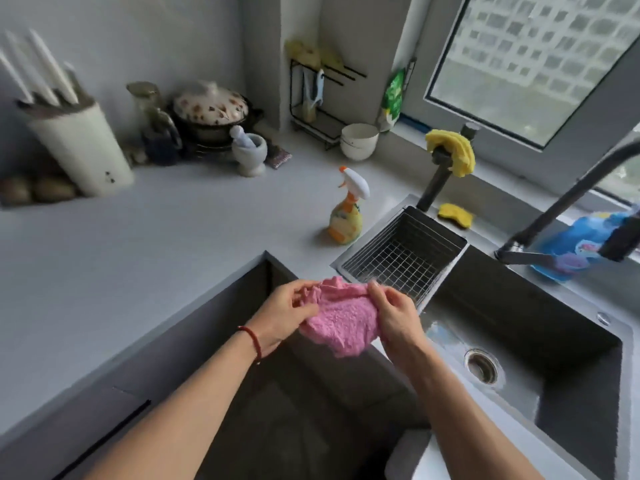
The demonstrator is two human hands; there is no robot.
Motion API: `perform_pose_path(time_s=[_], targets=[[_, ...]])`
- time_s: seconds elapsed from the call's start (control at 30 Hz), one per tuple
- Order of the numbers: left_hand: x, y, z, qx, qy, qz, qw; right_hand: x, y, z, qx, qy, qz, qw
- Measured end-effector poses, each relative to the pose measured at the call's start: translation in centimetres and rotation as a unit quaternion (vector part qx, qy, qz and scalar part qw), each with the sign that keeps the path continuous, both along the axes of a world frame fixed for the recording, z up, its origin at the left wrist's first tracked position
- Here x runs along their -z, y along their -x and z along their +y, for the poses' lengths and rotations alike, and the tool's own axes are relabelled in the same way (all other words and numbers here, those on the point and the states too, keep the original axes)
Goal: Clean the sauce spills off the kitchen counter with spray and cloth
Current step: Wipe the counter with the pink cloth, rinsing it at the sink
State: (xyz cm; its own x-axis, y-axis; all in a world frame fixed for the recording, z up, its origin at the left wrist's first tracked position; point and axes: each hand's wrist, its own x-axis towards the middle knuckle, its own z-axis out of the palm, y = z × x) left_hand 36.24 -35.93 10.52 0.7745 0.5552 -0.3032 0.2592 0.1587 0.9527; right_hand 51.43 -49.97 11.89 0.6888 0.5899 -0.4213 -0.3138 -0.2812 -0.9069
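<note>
Grey counter (156,237) runs round a corner, w/ a window far right. Pink cloth (341,320) hangs between both hands, near the middle. Left hand (287,315) and right hand (394,313) pinch its top edge, fingers curled on it. Spray bottle (348,211) stands farther back. Sink (540,344) holds a wire basket (401,252); can't tell what's in it.

Soft window (540,60) daylight, blurred, warped edges
</note>
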Motion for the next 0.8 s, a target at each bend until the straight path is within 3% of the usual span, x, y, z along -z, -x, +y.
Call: perform_pose_path(time_s=[0.1, 0.17, 0.3, 0.47, 0.53, 0.63, 0.7, 0.8], targets=[[-0.6, 6.0, 2.8, -0.127, 0.118, -0.071, 0.982, -0.9, 4.5, 4.0, -0.106, 0.043, 0.065, 0.991], [-0.5, 9.2, 3.7, -0.176, 0.150, -0.079, 0.970, -0.7, 7.4, 6.4, -0.170, 0.070, 0.057, 0.981], [1.1, 14.6, 6.1, -0.197, 0.042, -0.035, 0.979, 0.4, 12.6, 11.1, -0.213, 0.089, -0.081, 0.970], [-0.4, 16.2, 11.5, -0.272, 0.011, -0.075, 0.959, -0.6, 12.4, 18.9, -0.222, 0.003, -0.258, 0.940], [0.0, 16.4, 14.8, -0.295, -0.054, 0.014, 0.954, 0.0, 11.2, 23.2, -0.231, 0.049, -0.344, 0.909], [1.8, 18.4, 18.7, -0.285, -0.128, 0.213, 0.926, 4.1, 10.0, 28.4, -0.258, 0.200, -0.440, 0.837], [2.9, 20.4, 19.8, -0.287, -0.158, 0.276, 0.904, 8.2, 11.3, 30.2, -0.298, 0.210, -0.490, 0.792], [4.3, 22.9, 21.0, -0.305, -0.157, 0.326, 0.881, 13.9, 15.2, 31.7, -0.389, 0.257, -0.487, 0.739]])
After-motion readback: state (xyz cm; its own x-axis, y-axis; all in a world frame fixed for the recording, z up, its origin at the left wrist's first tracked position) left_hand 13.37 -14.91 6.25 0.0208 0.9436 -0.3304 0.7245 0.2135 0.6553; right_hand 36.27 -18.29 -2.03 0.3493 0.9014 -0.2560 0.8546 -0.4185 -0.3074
